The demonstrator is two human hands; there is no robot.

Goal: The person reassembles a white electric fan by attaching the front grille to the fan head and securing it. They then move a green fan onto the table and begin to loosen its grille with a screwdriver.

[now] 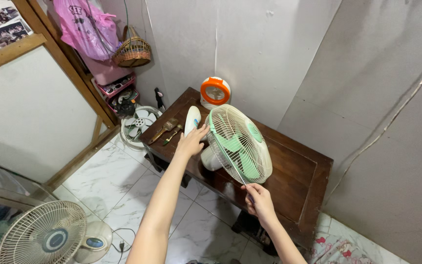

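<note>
A white table fan with green blades and a wire front grille lies tilted on a dark wooden table. My left hand rests on the fan's rear, next to its white base, which points toward the wall. My right hand pinches the lower rim of the grille near the table's front edge and holds a thin rod or tool that runs up across the grille.
Two brushes lie at the table's left end. A small orange and white round fan stands at the back by the wall. On the tiled floor are a loose fan grille and another fan. A wicker basket hangs at upper left.
</note>
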